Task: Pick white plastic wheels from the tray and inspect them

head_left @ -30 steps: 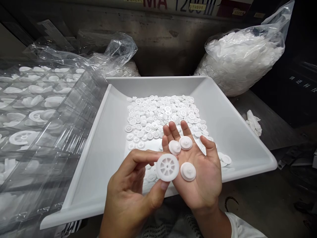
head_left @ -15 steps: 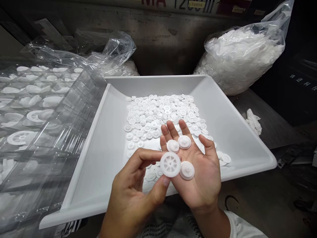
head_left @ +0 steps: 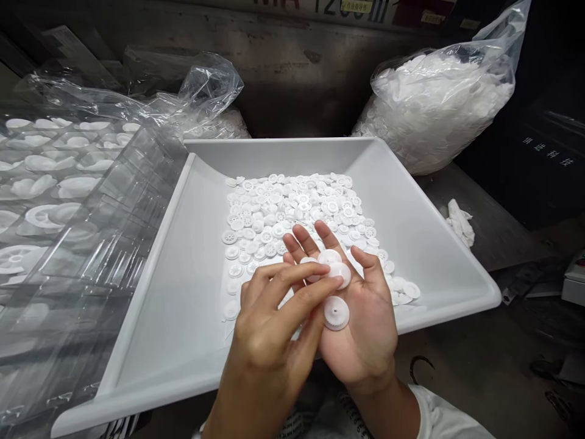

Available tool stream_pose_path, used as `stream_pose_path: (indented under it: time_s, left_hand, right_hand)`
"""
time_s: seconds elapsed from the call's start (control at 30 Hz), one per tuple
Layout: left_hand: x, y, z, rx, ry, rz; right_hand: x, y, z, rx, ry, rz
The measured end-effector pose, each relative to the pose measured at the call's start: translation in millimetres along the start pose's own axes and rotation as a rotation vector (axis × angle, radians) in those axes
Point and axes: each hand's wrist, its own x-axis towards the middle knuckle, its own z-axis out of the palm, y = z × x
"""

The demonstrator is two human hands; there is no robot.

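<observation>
- The near gear [head_left: 336, 314] rests on the palm of the right hand [head_left: 361, 341] with nothing clamping it; a tilt of that palm could roll it off.
- The left hand [head_left: 272, 341] arches low beside it, so a knuckle or the hidden thumb might nudge it away.
- The held-down gear [head_left: 342, 273] could skid under the left fingers if they push sideways, since the plastic looks smooth.
- That skid might shove the far gear [head_left: 329, 256] and the side gear [head_left: 309, 260] through gaps between the spread right fingers; a dropped one would probably mix with the pile [head_left: 292, 207] in the tray [head_left: 169, 299].
- As for position, the near gear lies just right of the left hand, on the palm and beyond reach of the right fingertips.
- The held-down gear sits farther up, with two left fingertips on its face; the left fingers are bent, but the thumb's end is hidden, so whether they pinch it cannot be told.
- The side gear is partly covered by a left finger, near the base of the right fingers, which are open and loosely curled upward.
- The far gear lies just past the held-down one, apparently overlapped by it.
- Beyond the right fingertips, the pile covers the tray's floor, untouched.
</observation>
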Motion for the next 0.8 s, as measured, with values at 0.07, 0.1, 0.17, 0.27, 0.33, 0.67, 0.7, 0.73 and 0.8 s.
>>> stream_pose_path:
  time_s: [0.07, 0.1, 0.17, 0.27, 0.33, 0.67, 0.7, 0.73, 0.8]
  left_hand:
    - [-0.8, -0.4, -1.2, -0.036, 0.01, -0.007]
    - [-1.7, -0.4, -1.4, -0.038, 0.018, -0.015]
    - [-3.8, -0.3, -1.1, -0.002, 0.044, -0.019]
    - [-5.2, -0.5, 0.0, 0.106, 0.077, 0.026]
    - [-4.5, -0.8, 0.5, 0.149, 0.07, 0.054]
    - [-3.0, -2.5, 3.4, 0.123, 0.039, 0.043]
    - [-3.4, -2.7, 3.3, 0.097, 0.048, 0.038]
    - [-3.8, -2.4, 3.0, 0.062, 0.064, 0.028]
    - [-3.9, 0.3, 2.7, -0.036, 0.123, -0.014]
  right_hand:
    - [-0.3, -0.3, 0.4, 0.008, -0.021, 0.008]
    - [-0.5, -0.5, 0.3, 0.007, -0.034, 0.009]
    - [-0.9, -1.2, -0.4, -0.005, -0.07, 0.007]
    - [-1.0, -2.0, -2.6, -0.027, -0.144, 0.001]
    - [-0.8, -2.2, -4.3, -0.033, -0.185, -0.001]
    - [-1.4, -1.1, -9.4, -0.057, -0.3, -0.094]
    - [-1.3, -1.0, -9.5, -0.052, -0.302, -0.092]
    - [-1.2, -0.8, -9.3, -0.044, -0.305, -0.087]
    - [-1.1, -0.1, -8.6, -0.019, -0.31, -0.073]
